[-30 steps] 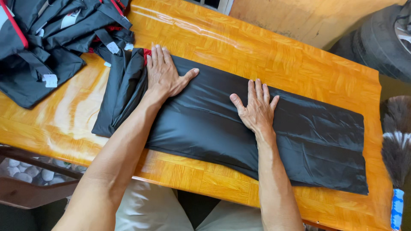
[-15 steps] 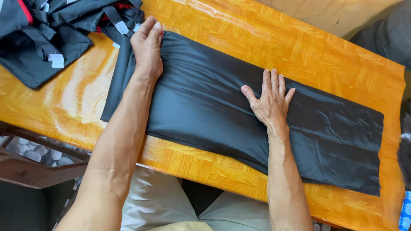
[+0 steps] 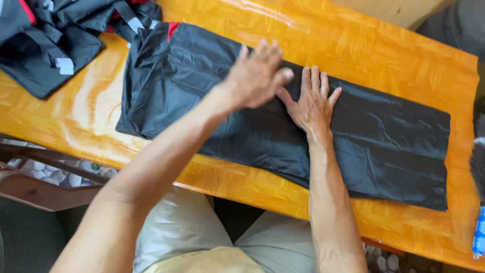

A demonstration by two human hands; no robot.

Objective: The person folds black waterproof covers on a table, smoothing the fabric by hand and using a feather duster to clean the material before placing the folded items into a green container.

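A long black folded garment (image 3: pixel 394 136) of thin shiny fabric, with a red patch at its far left end, lies across the glossy orange wooden table (image 3: pixel 399 55). My right hand (image 3: pixel 313 101) rests flat on the middle of the garment, fingers spread. My left hand (image 3: pixel 257 73) hovers just left of it over the fabric, fingers loosely curled and blurred, holding nothing that I can see.
A heap of black garments (image 3: pixel 45 35) with white tags and red trim sits at the table's far left corner. A blue object (image 3: pixel 479 235) shows at the right edge. My lap in pale trousers (image 3: pixel 202 237) lies below the table's near edge.
My left hand left the garment's left end and swept right to beside my right hand. The right hand stayed pressed on the middle. The view shifted left.
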